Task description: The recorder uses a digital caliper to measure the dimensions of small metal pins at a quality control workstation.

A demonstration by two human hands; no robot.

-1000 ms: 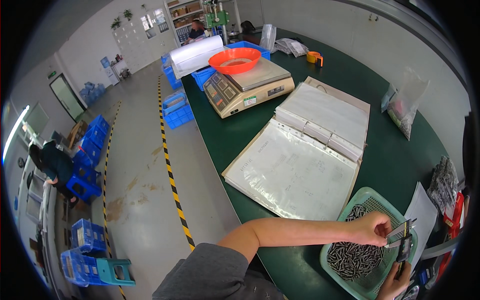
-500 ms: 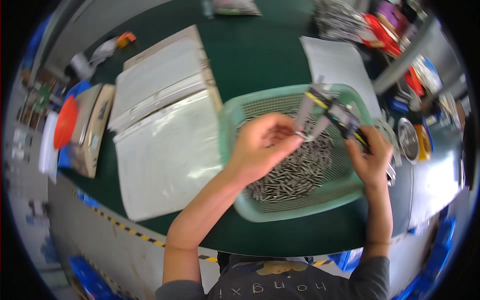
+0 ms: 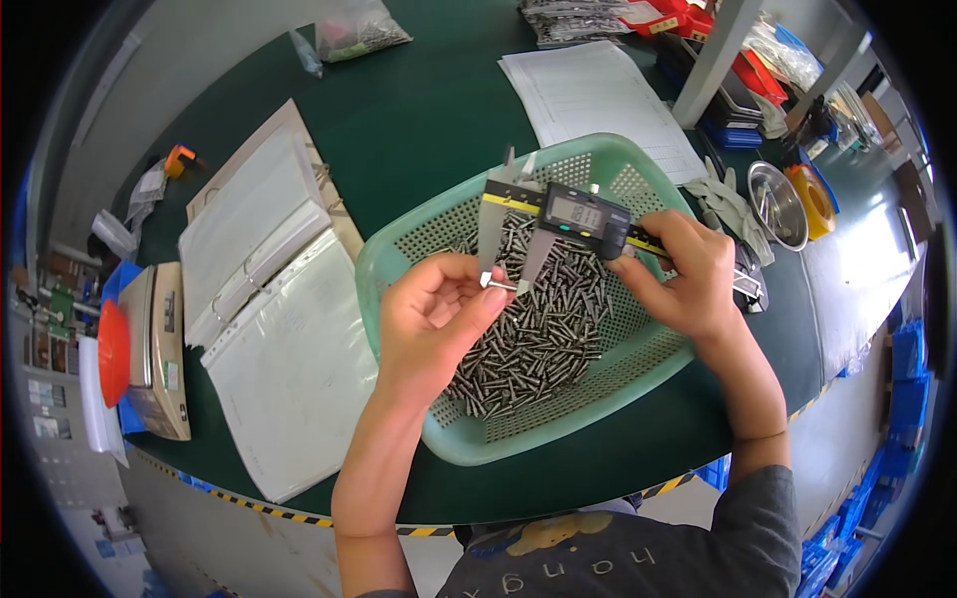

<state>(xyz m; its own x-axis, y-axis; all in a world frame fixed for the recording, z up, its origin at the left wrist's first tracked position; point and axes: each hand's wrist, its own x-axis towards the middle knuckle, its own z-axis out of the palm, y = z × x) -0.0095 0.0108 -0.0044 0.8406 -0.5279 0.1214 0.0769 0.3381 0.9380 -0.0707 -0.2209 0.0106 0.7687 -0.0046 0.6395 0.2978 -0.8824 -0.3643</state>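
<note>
My right hand [image 3: 693,274] grips a digital caliper [image 3: 588,217] by its black slider and beam, the display facing up. The caliper's jaws point down over the basket. Between their tips lies one small metal pin [image 3: 501,286], which my left hand [image 3: 434,314] pinches between thumb and fingers. The pin seems to touch both jaws. Below both hands stands a green perforated plastic basket [image 3: 638,377], tilted across the table in view. A heap of small metal pins [image 3: 528,349] covers its bottom; my left hand hides part of the heap.
An open ring binder [image 3: 289,369] with clear sleeves lies left of the basket. Beyond it stand a weighing scale [image 3: 159,349] and a red dish [image 3: 114,351]. Paper sheets [image 3: 608,100] lie behind the basket. Gloves [image 3: 733,214] and a metal bowl [image 3: 778,206] are at right.
The view has shifted, and the basket appears turned and further left. The caliper has swung closer to level, its display now facing me. My left hand still pinches the pin at the jaws.
</note>
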